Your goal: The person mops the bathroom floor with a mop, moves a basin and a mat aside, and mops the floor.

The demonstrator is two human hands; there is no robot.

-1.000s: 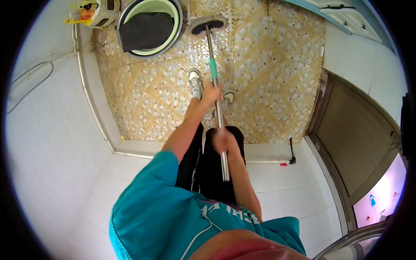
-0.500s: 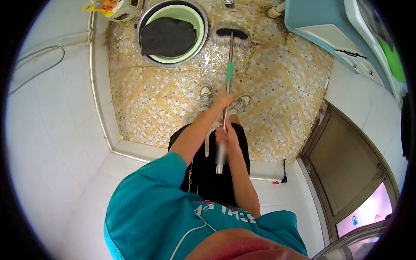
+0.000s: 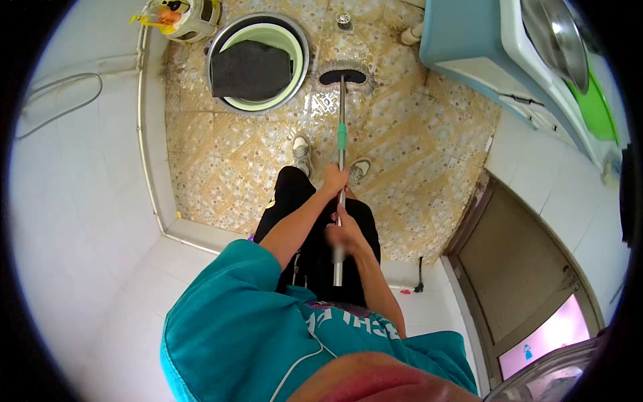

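Observation:
My left hand [image 3: 336, 179] is closed around the metal pole of a mop [image 3: 342, 107], below its green collar. Lower down, close to my thighs, my right hand [image 3: 345, 233] grips the same pole near its end; part of this hand is blurred. The mop's fringed grey head, with a dark middle, lies flat on the wet patterned tile floor [image 3: 221, 161], ahead of my feet. Just left of the mop head stands a metal basin [image 3: 307, 63] with a pale green basin [image 3: 295, 43] inside it. A dark grey cloth or mat [image 3: 251, 70] lies across them.
A floor drain [image 3: 343, 20] is beyond the mop head. At right stands a blue and white cabinet [image 3: 462, 40] with a metal bowl [image 3: 556, 40] and a green basin [image 3: 595, 110] on top. A brown door [image 3: 516, 248] is at lower right, a holder with bottles [image 3: 191, 20] at upper left.
The mop head has come back toward my feet, and both hands have drawn the pole closer to my body. My view has shifted slightly.

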